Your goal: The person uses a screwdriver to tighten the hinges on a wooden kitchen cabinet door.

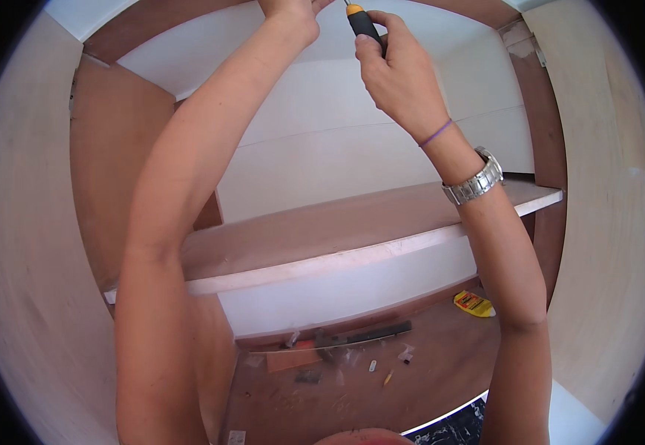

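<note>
Both my arms reach up into an open wooden cabinet. My right hand (404, 78) is closed around the black and yellow handle of a screwdriver (365, 28), whose metal shaft points up and runs out of the picture. To its left, my left hand (293, 16) is raised to the top edge, near the screwdriver's shaft. Most of its fingers are cut off there, so whatever it may hold is hidden. A silver watch (475, 182) and a thin purple band (435, 133) circle my right wrist.
A brown shelf (330, 226) with a pale front edge crosses below my hands. On the lower board (285, 411) lie a hammer (359, 335), a yellow packet (474, 304) and small scraps. Pale door panels (25, 222) flank the cabinet.
</note>
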### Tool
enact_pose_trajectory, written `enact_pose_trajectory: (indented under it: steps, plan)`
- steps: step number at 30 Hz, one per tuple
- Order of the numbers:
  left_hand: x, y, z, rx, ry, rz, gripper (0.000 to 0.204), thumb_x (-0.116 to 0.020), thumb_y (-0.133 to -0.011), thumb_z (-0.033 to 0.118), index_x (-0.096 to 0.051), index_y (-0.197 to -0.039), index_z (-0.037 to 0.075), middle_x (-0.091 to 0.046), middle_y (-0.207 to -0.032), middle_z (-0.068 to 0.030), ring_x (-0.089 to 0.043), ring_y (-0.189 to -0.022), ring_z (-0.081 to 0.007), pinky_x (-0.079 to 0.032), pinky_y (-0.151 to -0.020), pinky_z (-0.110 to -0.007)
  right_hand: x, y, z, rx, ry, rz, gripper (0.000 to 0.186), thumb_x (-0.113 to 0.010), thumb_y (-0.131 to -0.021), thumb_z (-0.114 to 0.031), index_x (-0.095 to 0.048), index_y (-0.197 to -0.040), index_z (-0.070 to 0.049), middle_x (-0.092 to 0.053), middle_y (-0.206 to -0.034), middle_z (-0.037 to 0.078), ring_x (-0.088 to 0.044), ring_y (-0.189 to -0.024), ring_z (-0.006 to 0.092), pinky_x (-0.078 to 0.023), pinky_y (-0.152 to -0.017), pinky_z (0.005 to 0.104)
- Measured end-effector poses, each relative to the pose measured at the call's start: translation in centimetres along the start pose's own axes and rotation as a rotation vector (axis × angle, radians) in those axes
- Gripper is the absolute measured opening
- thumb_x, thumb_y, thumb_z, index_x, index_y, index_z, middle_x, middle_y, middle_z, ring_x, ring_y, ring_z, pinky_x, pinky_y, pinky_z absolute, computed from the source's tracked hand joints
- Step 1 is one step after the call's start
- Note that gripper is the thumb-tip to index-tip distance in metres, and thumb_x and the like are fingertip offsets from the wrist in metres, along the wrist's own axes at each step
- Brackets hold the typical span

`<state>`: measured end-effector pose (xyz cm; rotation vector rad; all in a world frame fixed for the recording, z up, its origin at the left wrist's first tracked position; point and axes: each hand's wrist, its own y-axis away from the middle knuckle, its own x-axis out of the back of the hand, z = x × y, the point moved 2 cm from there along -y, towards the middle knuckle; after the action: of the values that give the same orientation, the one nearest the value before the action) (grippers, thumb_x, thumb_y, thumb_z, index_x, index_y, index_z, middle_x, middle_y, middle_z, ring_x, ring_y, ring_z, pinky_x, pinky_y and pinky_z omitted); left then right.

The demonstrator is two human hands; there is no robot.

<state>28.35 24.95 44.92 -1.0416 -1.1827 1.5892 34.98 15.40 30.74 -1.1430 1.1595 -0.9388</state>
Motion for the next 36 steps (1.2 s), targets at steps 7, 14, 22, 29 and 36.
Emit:
enact_pose_trajectory:
  steps: [7,14,22,29,36]
  plan:
    - [0.7,-1.4,-0.2,-0.058,0.020,-0.039,0.043,-0.059,-0.104,0.034,-0.058,-0.120,-0.006,-0.069,-0.109,-0.0196,-0.071,-0.099,-0.0284,-0.060,-0.089,-0.039,-0.4,0.2,0.3,0.080,0.020,0.014,0.039,-0.053,-0.101,-0.016,-0.050,-0.135,0.003,-0.068,-0.085,0.020,-0.066,-0.072,0.0297,-0.052,-0.065,0.0420]
    - [0.3,-1.3,-0.2,-0.068,-0.016,-0.049,0.035,-0.056,-0.106,0.028,-0.058,-0.118,-0.005,-0.069,-0.107,-0.0180,-0.071,-0.098,-0.0268,-0.061,-0.085,-0.038,-0.8,-0.1,1.3,0.168,-0.048,0.059,0.037,-0.050,-0.101,-0.013,-0.047,-0.135,0.004,-0.068,-0.084,0.024,-0.069,-0.066,0.0352,-0.054,-0.059,0.0464]
    - [0.6,-1.4,-0.1,-0.095,-0.029,-0.063,0.035,-0.059,-0.105,0.028,-0.058,-0.120,-0.004,-0.069,-0.109,-0.0185,-0.072,-0.099,-0.0269,-0.061,-0.085,-0.038,-1.0,-0.2,0.5,-0.265,-0.814,-0.202,0.038,-0.047,-0.105,-0.013,-0.046,-0.138,0.005,-0.064,-0.093,0.012,-0.061,-0.058,0.0145,-0.052,-0.049,0.0284]
    - [1.2,-2.0,0.1,-0.105,-0.040,-0.061,0.031,-0.061,-0.103,0.024,-0.059,-0.118,-0.003,-0.071,-0.105,-0.0173,-0.073,-0.094,-0.0262,-0.061,-0.084,-0.037,-1.0,-0.1,-0.2,-0.419,-1.244,-0.209,0.044,-0.048,-0.104,-0.017,-0.045,-0.138,0.010,-0.064,-0.104,0.016,-0.054,-0.063,0.0149,-0.044,-0.051,0.0283]
    - [0.7,-1.4,0.9,-0.099,-0.104,-0.067,0.031,-0.064,-0.100,0.023,-0.061,-0.116,-0.004,-0.071,-0.105,-0.0172,-0.072,-0.094,-0.0268,-0.061,-0.086,-0.038,-2.2,0.2,-0.6,0.050,-0.052,0.108,0.036,-0.057,-0.097,-0.009,-0.052,-0.129,0.006,-0.069,-0.095,0.029,-0.071,-0.069,0.0382,-0.057,-0.061,0.0435]
